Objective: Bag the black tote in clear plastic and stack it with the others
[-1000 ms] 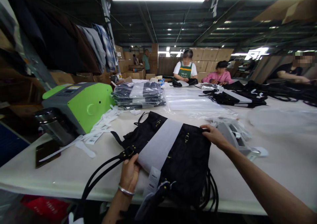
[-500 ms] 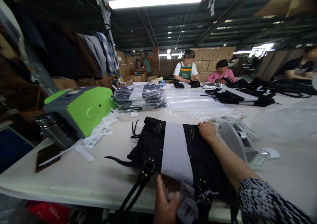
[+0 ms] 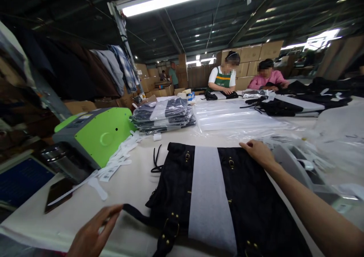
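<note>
A black folded garment [image 3: 173, 177] with brass-coloured buckles and straps lies flat on the table in front of me. A white paper strip [image 3: 210, 204] runs down its middle. At the lower left, my left hand [image 3: 93, 230] is closed, pinching the tip of a black strap [image 3: 136, 213] that comes off the garment's left side. My right hand [image 3: 258, 152] is at the far right corner of the garment, thumb and fingers closed on its upper edge. Thin black cords [image 3: 157, 160] trail from the far left side. The garment's near end runs out of the picture.
A green and grey machine [image 3: 105, 137], a steel flask [image 3: 64, 160], a phone [image 3: 58, 196] and white labels [image 3: 121, 154] are on the left. Behind lie bagged garments [image 3: 165, 115] and clear plastic bags [image 3: 233, 116]. A grey holder [image 3: 295, 166] stands right. Two co-workers [image 3: 223, 79] work across the table.
My left hand has moved left from the garment's near edge to the strap's tip. A small clear packet has gone from view. The garment appears nearer and lies flatter; my right hand remains at its far corner.
</note>
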### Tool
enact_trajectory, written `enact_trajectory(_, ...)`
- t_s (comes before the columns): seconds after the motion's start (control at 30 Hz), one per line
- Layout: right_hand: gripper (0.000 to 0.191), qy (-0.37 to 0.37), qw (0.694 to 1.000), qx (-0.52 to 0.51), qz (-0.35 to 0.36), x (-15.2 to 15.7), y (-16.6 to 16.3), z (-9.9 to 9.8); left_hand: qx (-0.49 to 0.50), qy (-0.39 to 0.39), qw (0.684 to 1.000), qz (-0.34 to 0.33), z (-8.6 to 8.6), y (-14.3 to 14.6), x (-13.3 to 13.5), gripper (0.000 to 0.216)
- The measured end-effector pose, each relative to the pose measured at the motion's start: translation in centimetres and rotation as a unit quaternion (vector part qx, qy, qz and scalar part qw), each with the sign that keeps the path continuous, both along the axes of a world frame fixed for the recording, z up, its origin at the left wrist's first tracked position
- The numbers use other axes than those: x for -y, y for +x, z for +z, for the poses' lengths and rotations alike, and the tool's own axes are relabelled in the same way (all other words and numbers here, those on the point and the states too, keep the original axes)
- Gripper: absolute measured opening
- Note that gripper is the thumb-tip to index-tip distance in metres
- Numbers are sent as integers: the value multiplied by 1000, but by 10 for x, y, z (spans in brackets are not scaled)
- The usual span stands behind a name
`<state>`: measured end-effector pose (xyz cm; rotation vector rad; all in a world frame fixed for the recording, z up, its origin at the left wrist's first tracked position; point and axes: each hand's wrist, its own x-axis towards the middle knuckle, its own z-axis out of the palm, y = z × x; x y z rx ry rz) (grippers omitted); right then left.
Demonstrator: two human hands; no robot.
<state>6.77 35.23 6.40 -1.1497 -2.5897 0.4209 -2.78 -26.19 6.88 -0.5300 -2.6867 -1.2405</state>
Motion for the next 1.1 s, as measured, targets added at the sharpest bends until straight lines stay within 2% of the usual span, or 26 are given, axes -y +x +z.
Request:
enact_trajectory(0.07,57,-4,1000,2,-26,0,1,0,-30,11,998,-51,33,-28,-56,27)
enact_trajectory(0.1,59,-2,1000,4,-30,0,2,-1,-56,30,994,-85,43,-44,-90,24)
enact_trajectory(0.17,59,7,1000,4,-27,1,2,-4,-72,59,986,-139,53,-76,-159,22)
enact_trajectory(0.2,58,9,1000,4,-25,0,2,-5,-79,66,983,-150,52,-92,-191,22)
enact_trajectory(0.27,56,8,1000,10,-25,-2,2,-7,-80,13,988,-131,41,-120,-243,26)
enact_trajectory(0.33,55,-3,999,22,-27,-5,1,-7,-66,-39,990,-118,25,-141,-274,25)
enact_trajectory(0.43,51,-20,999,32,-32,-12,-1,-5,-53,-107,986,-119,3,-160,-289,14)
enact_trajectory(0.53,47,-38,998,27,-42,-17,-2,-6,-55,-162,977,-125,-10,-174,-285,21)
enact_trajectory(0.63,47,-68,996,13,-53,-23,-5,-16,-35,-208,969,-130,-20,-193,-281,31)
enact_trajectory(0.77,48,-75,995,27,-64,-28,-10,-33,-25,-253,958,-131,-32,-210,-280,32)
enact_trajectory(0.87,50,-71,995,42,-57,-29,-10,-39,-39,-279,952,-123,-34,-209,-281,31)
enact_trajectory(0.93,55,-62,995,68,-43,-26,-9,-35,-55,-297,945,-125,-31,-204,-281,30)
enact_trajectory(1.03,53,-7,991,131,-25,-18,-11,-20,-85,-317,933,-146,-21,-198,-285,30)
enact_trajectory(1.1,37,52,987,154,-7,-9,-19,-5,-88,-330,924,-171,-14,-198,-291,37)
